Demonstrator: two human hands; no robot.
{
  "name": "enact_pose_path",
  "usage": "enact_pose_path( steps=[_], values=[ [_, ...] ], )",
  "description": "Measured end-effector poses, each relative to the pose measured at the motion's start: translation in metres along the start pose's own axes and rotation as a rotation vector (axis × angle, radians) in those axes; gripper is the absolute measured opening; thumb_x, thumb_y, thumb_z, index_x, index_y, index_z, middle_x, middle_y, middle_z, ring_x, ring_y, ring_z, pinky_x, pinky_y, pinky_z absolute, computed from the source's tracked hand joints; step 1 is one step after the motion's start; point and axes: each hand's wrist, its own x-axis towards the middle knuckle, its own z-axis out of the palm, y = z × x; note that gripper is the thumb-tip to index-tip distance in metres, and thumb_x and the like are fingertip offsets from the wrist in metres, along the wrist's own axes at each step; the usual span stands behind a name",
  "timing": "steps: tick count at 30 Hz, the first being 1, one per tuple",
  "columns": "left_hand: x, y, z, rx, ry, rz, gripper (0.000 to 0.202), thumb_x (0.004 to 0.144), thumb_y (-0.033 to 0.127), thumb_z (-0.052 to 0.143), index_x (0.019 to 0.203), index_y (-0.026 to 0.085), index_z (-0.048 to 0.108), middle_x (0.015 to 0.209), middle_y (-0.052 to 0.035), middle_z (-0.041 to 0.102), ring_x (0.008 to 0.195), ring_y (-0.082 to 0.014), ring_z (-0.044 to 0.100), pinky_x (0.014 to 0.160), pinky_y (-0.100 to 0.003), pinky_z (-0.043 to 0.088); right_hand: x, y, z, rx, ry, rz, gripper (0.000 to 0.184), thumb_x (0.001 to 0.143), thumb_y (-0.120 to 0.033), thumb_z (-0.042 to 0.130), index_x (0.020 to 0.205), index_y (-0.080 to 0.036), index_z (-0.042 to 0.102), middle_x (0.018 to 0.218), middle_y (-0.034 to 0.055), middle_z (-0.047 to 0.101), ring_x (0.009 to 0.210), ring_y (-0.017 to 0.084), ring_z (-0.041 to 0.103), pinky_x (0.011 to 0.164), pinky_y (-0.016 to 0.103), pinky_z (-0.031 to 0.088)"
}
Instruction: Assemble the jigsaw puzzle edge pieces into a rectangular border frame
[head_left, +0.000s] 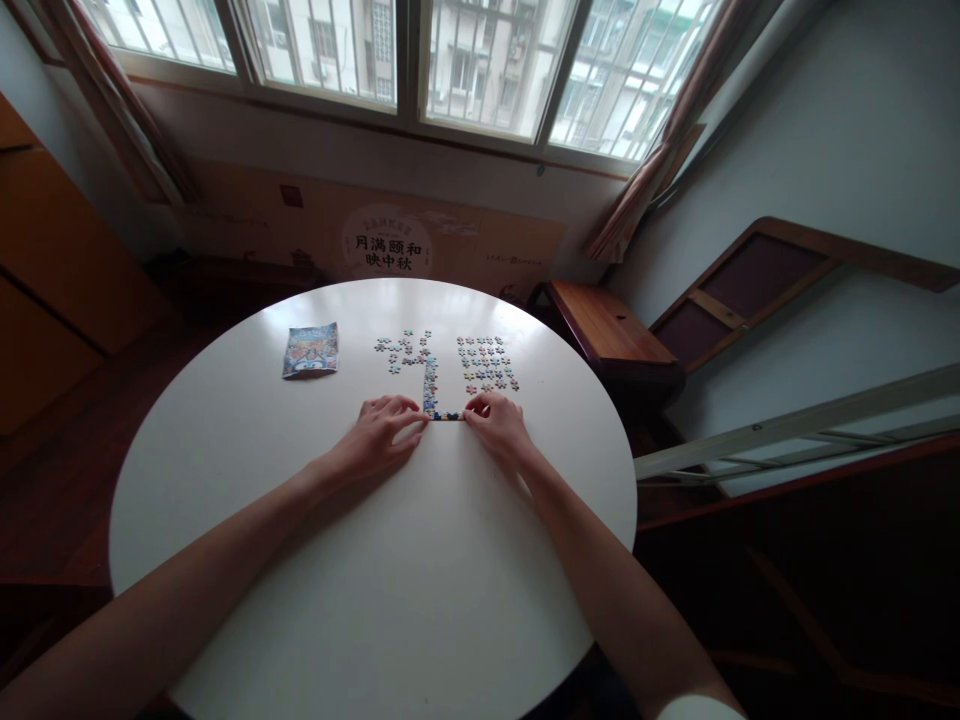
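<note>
A joined L-shaped strip of puzzle pieces (432, 392) lies on the round white table (300, 560). My left hand (381, 432) rests flat on the table with its fingers stretched out, fingertips touching the strip's left corner. My right hand (495, 424) has its fingers curled, pinching the right end of the strip's bottom row. Loose puzzle pieces are spread in two groups behind the strip, several on the left (401, 350) and several in neat rows on the right (487, 364).
A small printed picture card (310, 350) lies at the table's far left. A wooden bench (606, 326) stands beyond the table's right edge, under the window. A cardboard box with printed characters (386, 245) leans against the far wall.
</note>
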Motion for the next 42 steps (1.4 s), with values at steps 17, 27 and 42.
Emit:
enact_pose_path(
  steps=[17,27,42],
  values=[
    [-0.0005,0.0008,-0.0013,-0.015,-0.016,-0.004,0.029,0.090,0.035,0.050,0.114,0.031,0.065,0.116,-0.0059,0.061,0.109,-0.0238,0.053,0.097,-0.043,0.034,0.0054,0.0075,-0.0041,-0.052,0.033,0.050,0.018,0.082,-0.025,0.052,0.088,-0.023,0.069,0.068,-0.0002,0.064,0.068,0.016,0.058,0.073,0.029,0.039],
    [0.0002,0.0026,-0.0034,-0.010,-0.015,0.000,0.028,0.091,0.034,0.050,0.114,0.031,0.064,0.116,-0.0053,0.061,0.109,-0.0239,0.053,0.096,-0.042,0.034,0.0024,0.0080,0.0004,-0.095,0.007,0.002,0.015,0.084,-0.028,0.052,0.089,-0.024,0.066,0.068,-0.0021,0.065,0.067,0.015,0.057,0.080,0.032,0.034],
    [0.0001,0.0014,-0.0024,0.011,-0.023,0.003,0.029,0.092,0.035,0.048,0.115,0.030,0.063,0.117,-0.0060,0.060,0.110,-0.0239,0.053,0.096,-0.043,0.033,0.0009,0.0053,-0.0013,-0.107,-0.021,-0.015,0.016,0.086,-0.030,0.052,0.092,-0.024,0.065,0.067,-0.0025,0.064,0.066,0.014,0.056,0.078,0.031,0.031]
  ],
)
